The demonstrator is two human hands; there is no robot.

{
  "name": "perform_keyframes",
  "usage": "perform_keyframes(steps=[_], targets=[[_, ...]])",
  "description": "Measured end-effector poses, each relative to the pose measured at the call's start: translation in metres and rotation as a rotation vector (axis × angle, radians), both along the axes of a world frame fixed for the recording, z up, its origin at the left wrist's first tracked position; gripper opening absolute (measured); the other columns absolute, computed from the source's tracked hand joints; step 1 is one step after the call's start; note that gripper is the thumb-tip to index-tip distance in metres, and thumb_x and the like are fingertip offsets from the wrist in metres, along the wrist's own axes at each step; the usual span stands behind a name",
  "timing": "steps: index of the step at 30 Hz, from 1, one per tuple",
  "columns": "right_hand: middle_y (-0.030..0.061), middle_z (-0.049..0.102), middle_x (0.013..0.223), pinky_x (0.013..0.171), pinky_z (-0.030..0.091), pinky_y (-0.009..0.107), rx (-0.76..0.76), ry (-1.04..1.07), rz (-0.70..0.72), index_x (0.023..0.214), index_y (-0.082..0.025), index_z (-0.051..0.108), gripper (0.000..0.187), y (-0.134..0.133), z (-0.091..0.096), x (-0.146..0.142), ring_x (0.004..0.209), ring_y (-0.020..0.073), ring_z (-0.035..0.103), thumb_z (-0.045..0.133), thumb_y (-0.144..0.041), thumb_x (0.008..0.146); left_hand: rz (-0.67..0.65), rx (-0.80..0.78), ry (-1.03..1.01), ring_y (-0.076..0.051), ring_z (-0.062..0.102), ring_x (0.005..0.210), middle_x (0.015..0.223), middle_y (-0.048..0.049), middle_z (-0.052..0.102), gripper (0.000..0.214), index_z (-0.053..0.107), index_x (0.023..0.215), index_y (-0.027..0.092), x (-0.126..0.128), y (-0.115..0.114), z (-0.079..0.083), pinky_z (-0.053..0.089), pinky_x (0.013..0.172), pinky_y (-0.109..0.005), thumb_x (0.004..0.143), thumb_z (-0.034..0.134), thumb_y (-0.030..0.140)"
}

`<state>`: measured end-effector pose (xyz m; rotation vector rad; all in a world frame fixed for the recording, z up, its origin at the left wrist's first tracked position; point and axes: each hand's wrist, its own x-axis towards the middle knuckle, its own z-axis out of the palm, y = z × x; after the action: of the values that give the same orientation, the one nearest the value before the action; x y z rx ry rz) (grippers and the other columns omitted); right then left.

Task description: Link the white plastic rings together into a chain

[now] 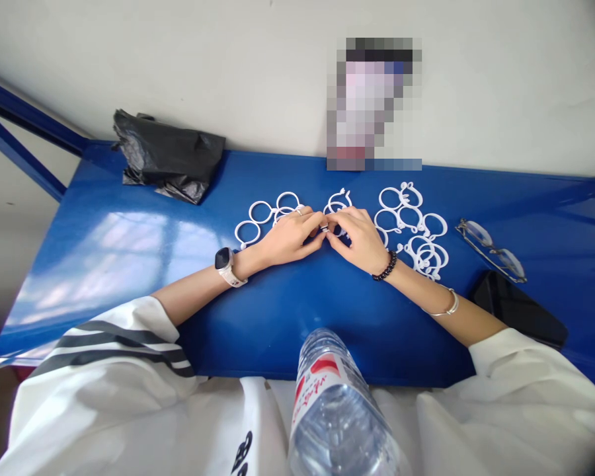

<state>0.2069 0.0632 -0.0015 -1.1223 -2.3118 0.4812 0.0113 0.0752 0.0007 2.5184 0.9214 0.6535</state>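
Note:
My left hand [290, 237] and my right hand [357, 238] meet at the middle of the blue table [129, 251], fingers pinched together around a white plastic ring [338, 201]. The ring's far part shows just beyond my fingertips. A few closed white rings [262, 215] lie in a row to the left of my left hand. A pile of several white rings [416, 228] lies to the right of my right hand. A watch sits on my left wrist, a dark bead bracelet and a thin bangle on my right arm.
A crumpled black plastic bag [168, 158] lies at the back left against the white wall. Eyeglasses [490, 250] and a black phone [518, 311] lie at the right. A clear water bottle [334, 410] stands close in front of me at the near edge.

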Motion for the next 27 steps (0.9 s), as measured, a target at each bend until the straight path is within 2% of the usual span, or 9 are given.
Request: perform_keyframes(steps=[14,27], targets=[[0.0041,0.068,0.087,0.085,0.04,0.041,0.005,-0.027,0.008,0.103,-0.022,0.06,0.017,0.0008,-0.0016,0.0,0.097,0.0249,0.059,0.051,-0.021,0.089,0.005,-0.011,0.045,-0.018,0.055,0.074,0.079,-0.0053,0.058,0.013,0.052,0.095,0.016,0.0002,-0.0006,0.0016,0.043,0.065,-0.027,0.093,0.042,0.024],[0.0039,0.068,0.086,0.082,0.04,0.039,0.04,-0.054,0.01,0.095,-0.021,0.058,0.009,0.0013,-0.0011,-0.0001,0.095,0.0242,0.058,0.051,-0.019,0.088,-0.008,0.027,0.052,-0.018,0.053,0.071,0.076,-0.0043,0.056,0.01,0.05,0.089,0.017,0.0004,0.0005,0.0016,0.041,0.062,-0.027,0.093,0.043,0.023]])
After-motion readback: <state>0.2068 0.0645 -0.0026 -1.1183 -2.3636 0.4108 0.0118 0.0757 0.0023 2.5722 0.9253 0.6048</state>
